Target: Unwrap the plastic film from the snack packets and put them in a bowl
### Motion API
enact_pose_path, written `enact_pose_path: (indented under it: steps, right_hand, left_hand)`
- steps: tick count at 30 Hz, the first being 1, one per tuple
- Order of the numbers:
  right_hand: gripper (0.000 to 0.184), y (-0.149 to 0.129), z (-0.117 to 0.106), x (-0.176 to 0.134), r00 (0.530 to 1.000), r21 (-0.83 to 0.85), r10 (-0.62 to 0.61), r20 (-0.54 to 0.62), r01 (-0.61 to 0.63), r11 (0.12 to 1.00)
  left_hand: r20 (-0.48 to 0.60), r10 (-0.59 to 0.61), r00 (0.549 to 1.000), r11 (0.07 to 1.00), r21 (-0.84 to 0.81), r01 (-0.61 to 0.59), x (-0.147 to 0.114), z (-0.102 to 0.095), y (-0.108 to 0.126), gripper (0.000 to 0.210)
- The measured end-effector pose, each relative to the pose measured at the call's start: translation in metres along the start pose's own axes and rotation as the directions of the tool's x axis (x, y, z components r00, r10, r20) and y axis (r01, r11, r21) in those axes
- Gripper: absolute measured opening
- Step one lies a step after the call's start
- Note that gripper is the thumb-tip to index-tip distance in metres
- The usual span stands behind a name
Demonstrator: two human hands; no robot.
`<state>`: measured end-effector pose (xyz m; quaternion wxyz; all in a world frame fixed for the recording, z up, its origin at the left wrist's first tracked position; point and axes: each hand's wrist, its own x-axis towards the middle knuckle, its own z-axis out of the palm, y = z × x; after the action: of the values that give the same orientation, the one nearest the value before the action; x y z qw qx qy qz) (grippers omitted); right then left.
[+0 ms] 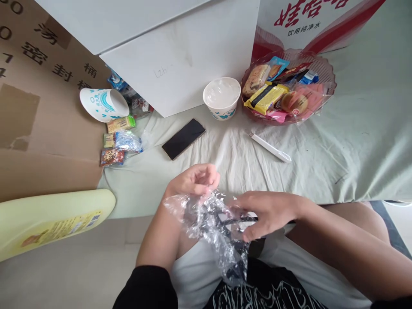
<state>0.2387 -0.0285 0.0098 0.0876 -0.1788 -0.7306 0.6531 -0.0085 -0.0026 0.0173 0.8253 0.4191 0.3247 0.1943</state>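
Clear plastic film (206,219), one crumpled piece, hangs between both hands above the lap (196,270), just short of the cloth's near edge. Left-hand (193,180) fingers are curled, pinching its upper edge; the right hand (273,210) reaches against it, thumb parted from the fingers, but film hides the fingertips, so I cannot tell whether they grasp it. A dark strip (240,221) shows beside the right thumb; its nature is unclear.

For good handling, I would keep the left pinch close to the edge, spread the folds gently with the right fingers, and avoid sharp tugs, which could tear thin film.

Farther out on the green cloth (363,150): one smartphone (184,139), one slim white implement (270,148), two printed paper bowls, an upright bowl (222,112) and a tipped bowl (99,105). One pink scalloped basket (328,71) holds snack packets too overlapped to count. Left, at least four snack packets (112,157) lie beside one cardboard carton (54,141). Behind stand one white box (193,56) and one red-and-white water carton (302,40).
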Motion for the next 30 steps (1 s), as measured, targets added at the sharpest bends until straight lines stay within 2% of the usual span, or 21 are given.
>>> enact_pose_path:
  steps: [3, 5, 7, 8, 10, 11, 12, 14, 15, 16, 17, 20, 22, 24, 26, 28, 30]
  right_hand:
    - [0.032, 0.007, 0.002, 0.01, 0.977, 0.162, 0.018, -0.212, 0.017, 0.987]
    - [0.021, 0.014, 0.003, 0.017, 0.966, 0.249, 0.106, -0.236, -0.045, 0.967]
    - [0.022, 0.02, 0.002, 0.02, 0.95, 0.285, 0.18, -0.254, -0.104, 0.953]
    - [0.024, 0.022, 0.0, 0.02, 0.934, 0.3, 0.207, -0.292, -0.116, 0.947]
    - [0.026, 0.026, -0.004, 0.02, 0.867, 0.34, 0.254, -0.429, -0.105, 0.934]
    - [0.026, 0.027, -0.007, 0.02, 0.817, 0.356, 0.272, -0.509, -0.088, 0.93]
    - [0.026, 0.029, -0.009, 0.02, 0.76, 0.359, 0.284, -0.585, -0.071, 0.931]
    - [0.026, 0.031, -0.011, 0.023, 0.654, 0.331, 0.278, -0.703, -0.045, 0.943]
    - [0.025, 0.032, -0.012, 0.024, 0.626, 0.309, 0.263, -0.734, -0.037, 0.95]
    - [0.025, 0.033, -0.012, 0.025, 0.622, 0.292, 0.247, -0.743, -0.03, 0.956]
    - [0.025, 0.033, -0.012, 0.026, 0.638, 0.283, 0.231, -0.735, -0.021, 0.959]
    - [0.027, 0.031, -0.013, 0.025, 0.704, 0.274, 0.198, -0.682, -0.005, 0.962]
    - [0.024, 0.027, -0.014, 0.02, 0.721, 0.244, 0.222, -0.657, -0.076, 0.967]
    - [0.024, 0.024, -0.015, 0.015, 0.704, 0.197, 0.272, -0.656, -0.188, 0.962]
    - [0.029, 0.022, -0.017, 0.011, 0.694, 0.189, 0.289, -0.659, -0.22, 0.957]
    - [0.033, 0.021, -0.017, 0.009, 0.707, 0.233, 0.251, -0.661, -0.124, 0.964]
    - [0.034, 0.021, -0.018, 0.008, 0.707, 0.274, 0.182, -0.683, 0.018, 0.961]
  left_hand:
    - [0.003, -0.041, 0.999, 0.997, 0.072, 0.04, 0.017, -0.001, -0.003, 0.034]
    - [-0.02, -0.041, 0.999, 0.996, 0.08, 0.043, 0.024, -0.005, -0.005, 0.041]
    - [-0.123, 0.034, 0.992, 0.999, 0.018, -0.032, 0.028, -0.011, -0.005, 0.057]
    - [-0.206, 0.099, 0.974, 0.995, -0.012, -0.103, 0.029, -0.014, -0.005, 0.065]
    - [-0.365, 0.23, 0.902, 0.965, -0.032, -0.259, 0.033, -0.016, -0.007, 0.073]
    - [-0.409, 0.276, 0.869, 0.949, -0.028, -0.315, 0.035, -0.015, -0.009, 0.074]
    - [-0.42, 0.302, 0.856, 0.938, -0.029, -0.346, 0.038, -0.013, -0.012, 0.074]
    - [-0.333, 0.293, 0.896, 0.945, -0.04, -0.324, 0.045, -0.007, -0.02, 0.079]
    - [-0.264, 0.272, 0.925, 0.957, -0.026, -0.289, 0.049, -0.003, -0.025, 0.081]
    - [-0.205, 0.251, 0.946, 0.967, 0.015, -0.254, 0.052, 0.0, -0.029, 0.082]
    - [-0.181, 0.237, 0.955, 0.971, 0.078, -0.226, 0.053, 0.003, -0.032, 0.08]
    - [-0.256, 0.225, 0.94, 0.942, 0.305, -0.142, 0.054, 0.006, -0.036, 0.051]
    - [-0.312, 0.191, 0.931, 0.923, 0.379, -0.062, 0.051, 0.004, -0.035, 0.034]
    - [-0.344, 0.133, 0.93, 0.927, 0.376, 0.007, 0.046, 0.003, -0.031, 0.029]
    - [-0.367, 0.106, 0.924, 0.944, 0.329, 0.022, 0.042, 0.002, -0.028, 0.031]
    - [-0.375, 0.141, 0.916, 0.966, 0.255, -0.044, 0.039, 0.001, -0.025, 0.037]
    - [-0.385, 0.215, 0.898, 0.972, 0.169, -0.16, 0.037, 0.001, -0.022, 0.041]
